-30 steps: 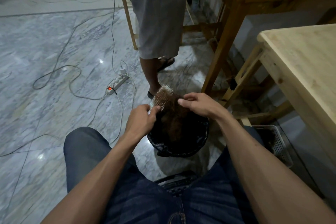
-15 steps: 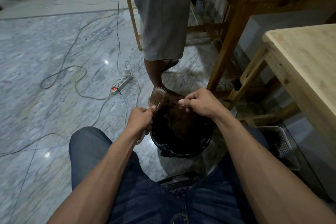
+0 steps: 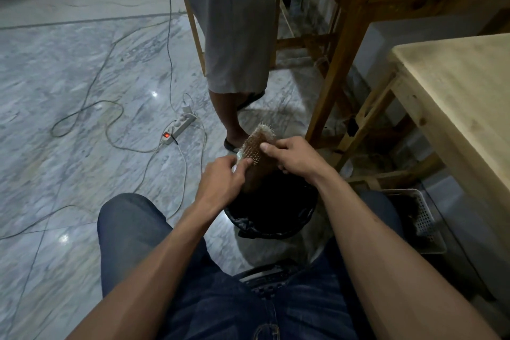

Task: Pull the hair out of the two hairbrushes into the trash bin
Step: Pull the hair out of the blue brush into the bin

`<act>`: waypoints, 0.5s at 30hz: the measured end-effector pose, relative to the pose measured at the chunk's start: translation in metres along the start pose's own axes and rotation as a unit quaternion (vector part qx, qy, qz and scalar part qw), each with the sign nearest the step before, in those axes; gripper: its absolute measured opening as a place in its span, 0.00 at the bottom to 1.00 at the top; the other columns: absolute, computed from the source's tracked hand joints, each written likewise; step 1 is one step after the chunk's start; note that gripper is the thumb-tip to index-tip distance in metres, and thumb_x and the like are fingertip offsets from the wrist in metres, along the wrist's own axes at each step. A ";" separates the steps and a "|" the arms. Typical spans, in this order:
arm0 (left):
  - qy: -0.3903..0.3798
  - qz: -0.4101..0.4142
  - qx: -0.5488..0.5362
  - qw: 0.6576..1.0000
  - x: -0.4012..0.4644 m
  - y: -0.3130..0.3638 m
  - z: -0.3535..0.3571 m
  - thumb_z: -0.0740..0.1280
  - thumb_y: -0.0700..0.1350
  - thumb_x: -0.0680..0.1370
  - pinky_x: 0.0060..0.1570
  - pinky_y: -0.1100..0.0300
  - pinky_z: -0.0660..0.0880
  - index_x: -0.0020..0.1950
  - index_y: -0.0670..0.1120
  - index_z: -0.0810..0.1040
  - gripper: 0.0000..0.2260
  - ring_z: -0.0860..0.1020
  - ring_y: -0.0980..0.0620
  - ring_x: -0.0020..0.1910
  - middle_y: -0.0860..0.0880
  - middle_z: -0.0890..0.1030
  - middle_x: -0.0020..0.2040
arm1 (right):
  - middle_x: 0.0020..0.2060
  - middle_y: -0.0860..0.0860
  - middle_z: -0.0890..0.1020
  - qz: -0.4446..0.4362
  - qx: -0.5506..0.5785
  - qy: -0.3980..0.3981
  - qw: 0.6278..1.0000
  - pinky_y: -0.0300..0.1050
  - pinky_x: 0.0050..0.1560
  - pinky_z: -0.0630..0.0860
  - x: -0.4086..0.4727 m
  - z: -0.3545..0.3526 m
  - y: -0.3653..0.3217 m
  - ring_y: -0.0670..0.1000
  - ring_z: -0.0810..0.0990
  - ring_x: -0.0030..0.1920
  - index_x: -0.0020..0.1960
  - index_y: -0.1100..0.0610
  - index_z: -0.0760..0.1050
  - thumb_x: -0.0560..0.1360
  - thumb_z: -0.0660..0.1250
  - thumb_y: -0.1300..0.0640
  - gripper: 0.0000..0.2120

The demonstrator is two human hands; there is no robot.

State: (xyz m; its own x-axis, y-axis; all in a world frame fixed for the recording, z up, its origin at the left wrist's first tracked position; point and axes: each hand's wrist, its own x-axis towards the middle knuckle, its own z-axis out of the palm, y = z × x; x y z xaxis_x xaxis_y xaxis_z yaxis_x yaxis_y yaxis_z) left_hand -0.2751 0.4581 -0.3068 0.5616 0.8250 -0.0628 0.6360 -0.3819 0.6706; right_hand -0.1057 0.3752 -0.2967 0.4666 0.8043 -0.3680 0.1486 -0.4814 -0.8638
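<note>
A hairbrush [image 3: 255, 143] with pale pins and brown hair tangled in it is held bristle-side up over a black trash bin [image 3: 271, 225] lined with a dark bag. My left hand [image 3: 220, 179] grips the brush at its handle end. My right hand [image 3: 292, 157] pinches a hanging mass of brown hair [image 3: 258, 174] at the brush's right side, just above the bin. Only one brush is in view.
A person in grey shorts [image 3: 234, 22] stands just beyond the bin. A power strip [image 3: 179, 125] and cables lie on the marble floor at left. Wooden tables [image 3: 455, 85] stand at right, and a grey plastic basket [image 3: 422, 218] sits under the near one.
The brush has been lifted and tilted so more of its pins show. My right hand has shifted onto the hair at the brush's side.
</note>
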 end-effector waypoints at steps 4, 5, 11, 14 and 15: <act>-0.014 -0.073 -0.028 0.997 0.010 -0.016 -0.004 0.64 0.58 0.81 0.32 0.50 0.74 0.39 0.37 0.76 0.24 0.76 0.43 0.29 0.44 0.77 0.29 | 0.25 0.44 0.80 -0.037 -0.068 0.024 0.997 0.39 0.36 0.70 0.001 0.000 0.003 0.37 0.74 0.24 0.38 0.56 0.85 0.78 0.73 0.48 0.15; -0.014 -0.106 -0.056 0.993 0.013 -0.021 -0.005 0.64 0.57 0.81 0.28 0.53 0.71 0.37 0.36 0.75 0.24 0.73 0.44 0.24 0.44 0.75 0.27 | 0.26 0.44 0.81 -0.043 -0.083 0.019 0.995 0.38 0.36 0.70 -0.001 -0.003 0.001 0.37 0.74 0.25 0.39 0.55 0.86 0.78 0.73 0.48 0.14; -0.020 -0.167 -0.128 0.977 0.020 -0.023 -0.009 0.65 0.56 0.81 0.27 0.58 0.67 0.42 0.33 0.79 0.25 0.71 0.47 0.24 0.44 0.73 0.27 | 0.42 0.49 0.88 -0.010 -0.112 -0.015 0.994 0.41 0.45 0.75 -0.007 -0.019 0.007 0.39 0.80 0.35 0.48 0.52 0.87 0.78 0.72 0.46 0.11; -0.025 -0.084 -0.065 0.994 0.018 -0.017 -0.008 0.64 0.58 0.81 0.29 0.55 0.68 0.42 0.32 0.77 0.27 0.72 0.45 0.25 0.43 0.72 0.28 | 0.64 0.50 0.81 0.029 -0.113 -0.035 0.993 0.47 0.52 0.78 -0.004 -0.022 0.008 0.50 0.83 0.53 0.72 0.52 0.75 0.76 0.72 0.42 0.28; -0.021 -0.059 -0.040 0.997 0.017 -0.015 -0.008 0.64 0.58 0.81 0.31 0.53 0.69 0.41 0.33 0.76 0.27 0.72 0.45 0.25 0.44 0.72 0.27 | 0.66 0.50 0.78 0.041 -0.093 -0.015 0.995 0.48 0.48 0.79 -0.003 -0.020 0.006 0.52 0.83 0.54 0.76 0.52 0.70 0.75 0.72 0.41 0.33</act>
State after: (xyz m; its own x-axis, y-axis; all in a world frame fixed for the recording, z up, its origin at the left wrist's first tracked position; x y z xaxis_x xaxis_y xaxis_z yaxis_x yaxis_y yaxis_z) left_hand -0.2792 0.4807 -0.3118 0.5074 0.8438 -0.1747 0.6558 -0.2467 0.7135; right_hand -0.0884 0.3629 -0.2935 0.4572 0.7689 -0.4470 0.2717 -0.5993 -0.7530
